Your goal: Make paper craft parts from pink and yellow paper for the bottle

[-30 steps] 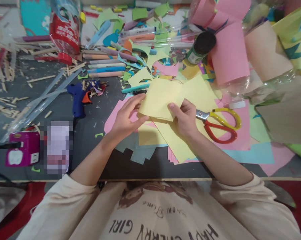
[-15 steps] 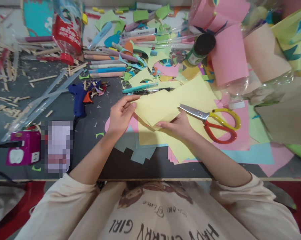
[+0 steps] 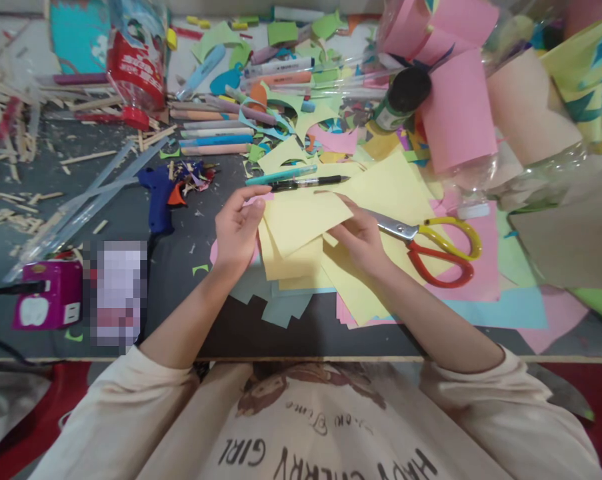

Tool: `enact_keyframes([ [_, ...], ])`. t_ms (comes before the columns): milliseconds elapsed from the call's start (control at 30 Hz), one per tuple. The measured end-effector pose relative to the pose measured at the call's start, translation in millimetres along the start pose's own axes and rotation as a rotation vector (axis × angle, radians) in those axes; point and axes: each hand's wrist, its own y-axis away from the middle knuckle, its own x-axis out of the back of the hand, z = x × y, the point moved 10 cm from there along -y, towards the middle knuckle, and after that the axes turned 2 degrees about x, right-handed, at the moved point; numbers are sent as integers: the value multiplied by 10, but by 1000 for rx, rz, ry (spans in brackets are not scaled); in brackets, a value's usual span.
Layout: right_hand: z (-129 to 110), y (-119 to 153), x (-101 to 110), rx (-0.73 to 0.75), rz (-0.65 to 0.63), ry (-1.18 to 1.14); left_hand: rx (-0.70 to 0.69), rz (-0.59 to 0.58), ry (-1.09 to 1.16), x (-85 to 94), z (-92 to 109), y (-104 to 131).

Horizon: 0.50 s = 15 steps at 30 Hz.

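At frame centre, on the bench (image 3: 181, 280), both hands pinch one folded yellow sheet (image 3: 303, 223): left hand (image 3: 238, 227) at its left edge, right hand (image 3: 363, 237) at its right. I judge the fold could skew on the loose paper beneath. Count: one scissors (image 3: 431, 243), lower right of the sheet; two pens (image 3: 301, 178) above it.

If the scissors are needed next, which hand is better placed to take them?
Right, probably. The right hand lies beside the scissors, near the blade tip; the left hand holds the yellow paper at its far edge.
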Motion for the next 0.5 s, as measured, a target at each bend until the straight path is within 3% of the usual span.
enact_keyframes([
  [133,92,32,-84,-62,-110,78,61,-104,-57,-88,-34,41],
  [333,125,27,15,-58,5,142,52,-196,-26,-162,-65,63],
  [500,117,21,9,-61,-11,161,22,-238,-35,-207,-75,54],
])
